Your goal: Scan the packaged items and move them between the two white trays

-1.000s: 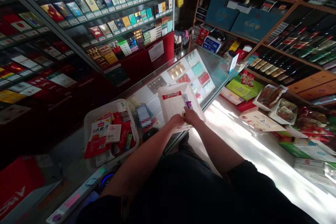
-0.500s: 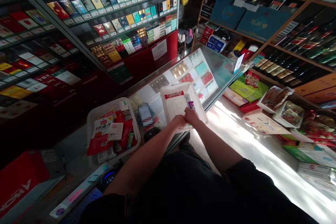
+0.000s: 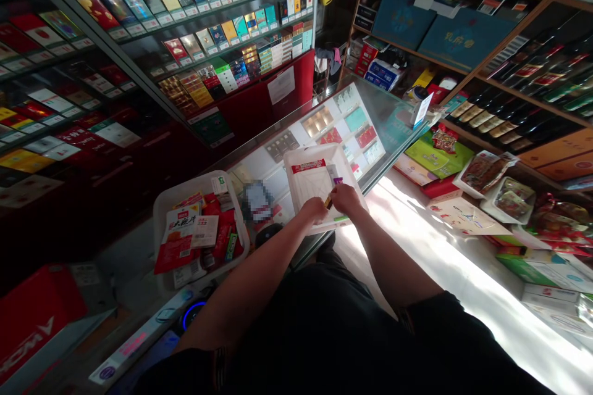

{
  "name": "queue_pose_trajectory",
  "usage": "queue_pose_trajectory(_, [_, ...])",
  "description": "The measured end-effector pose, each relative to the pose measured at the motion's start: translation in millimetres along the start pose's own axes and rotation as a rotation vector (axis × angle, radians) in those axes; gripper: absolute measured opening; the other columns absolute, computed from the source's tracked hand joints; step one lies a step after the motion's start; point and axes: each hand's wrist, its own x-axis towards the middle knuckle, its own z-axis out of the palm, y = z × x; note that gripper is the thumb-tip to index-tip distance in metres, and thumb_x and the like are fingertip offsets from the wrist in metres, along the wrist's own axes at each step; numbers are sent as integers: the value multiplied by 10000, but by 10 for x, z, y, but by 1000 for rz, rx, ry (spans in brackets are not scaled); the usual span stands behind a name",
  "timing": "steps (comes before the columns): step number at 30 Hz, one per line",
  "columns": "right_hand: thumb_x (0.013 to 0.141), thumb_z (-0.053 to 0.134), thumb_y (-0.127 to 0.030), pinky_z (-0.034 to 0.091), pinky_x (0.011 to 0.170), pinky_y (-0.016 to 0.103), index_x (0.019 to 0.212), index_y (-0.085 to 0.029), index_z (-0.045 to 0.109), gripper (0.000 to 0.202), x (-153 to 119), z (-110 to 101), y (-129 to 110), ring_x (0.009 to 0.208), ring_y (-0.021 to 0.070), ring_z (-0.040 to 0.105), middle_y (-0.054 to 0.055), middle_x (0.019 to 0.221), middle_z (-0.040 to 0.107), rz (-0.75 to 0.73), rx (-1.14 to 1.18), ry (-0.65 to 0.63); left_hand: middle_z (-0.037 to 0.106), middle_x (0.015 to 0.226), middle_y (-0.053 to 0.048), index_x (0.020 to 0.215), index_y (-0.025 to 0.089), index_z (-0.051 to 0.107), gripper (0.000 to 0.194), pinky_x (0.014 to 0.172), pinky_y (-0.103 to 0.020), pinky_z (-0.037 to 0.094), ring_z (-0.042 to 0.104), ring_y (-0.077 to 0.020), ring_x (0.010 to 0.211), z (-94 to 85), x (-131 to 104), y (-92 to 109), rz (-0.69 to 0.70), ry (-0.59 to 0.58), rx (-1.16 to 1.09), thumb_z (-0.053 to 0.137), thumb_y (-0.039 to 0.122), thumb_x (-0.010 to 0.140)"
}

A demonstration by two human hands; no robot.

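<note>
Both hands are over a white plastic tray (image 3: 347,163) on the glass counter. A small gold-and-dark packet (image 3: 328,201) shows between them, too small to name further. My left hand (image 3: 315,210) is closed at its left end, and my right hand (image 3: 346,199) is closed at its right end. Inside the tray lie a clear packet with a red header (image 3: 309,165), a purple-wrapped item (image 3: 338,181) just beyond my right hand, and a green item (image 3: 340,218) near the front wall. To the left, a second white basket (image 3: 160,213) holds several red and white snack packets.
A blurred-out item (image 3: 258,200) lies on the counter (image 3: 393,105) between the containers. Cigarette shelves (image 3: 204,12) rise at the left. Wooden shelves with bottles (image 3: 491,117) stand at the right, with boxes and food trays (image 3: 507,200) below. A red box (image 3: 37,321) sits lower left.
My hands have moved slightly apart, so the gold-and-dark packet now shows between them. The green item in the tray is more visible. The basket on the left stays put.
</note>
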Motion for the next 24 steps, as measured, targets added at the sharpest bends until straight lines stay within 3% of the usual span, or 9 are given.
queue_pose_trajectory(5, [925, 619, -275, 538, 788, 305, 969, -168, 801, 216, 49, -148, 93, 888, 228, 730, 91, 910, 804, -40, 219, 79, 805, 966, -155, 1016, 129, 797, 206, 751, -300, 505, 755, -265, 921, -218, -97, -41, -52, 53, -66, 681, 205, 865])
queue_pose_trajectory(12, [898, 649, -248, 548, 611, 269, 871, -164, 739, 126, 52, -225, 36, 624, 171, 685, 37, 671, 730, -21, 668, 5, 744, 778, -26, 959, 173, 801, 167, 610, -247, 424, 637, -146, 685, -446, -270, -103, -73, 184, -360, 686, 262, 876])
queue_pose_trajectory(17, [903, 672, -239, 511, 559, 218, 846, -157, 711, 107, -53, -289, -89, 567, 116, 623, 19, 654, 699, -54, 895, -120, 614, 613, 17, 737, 174, 753, 127, 591, -242, 389, 518, -116, 609, -564, -423, -289, -80, 255, -738, 765, 293, 780])
queue_pose_trajectory(24, [793, 801, -356, 483, 566, 216, 844, -149, 718, 229, -85, -226, -192, 600, 113, 612, 17, 675, 685, -171, 1017, -208, 695, 711, -11, 811, 178, 793, 210, 615, -238, 432, 595, -142, 704, -728, -716, -517, 17, 277, -857, 778, 379, 750])
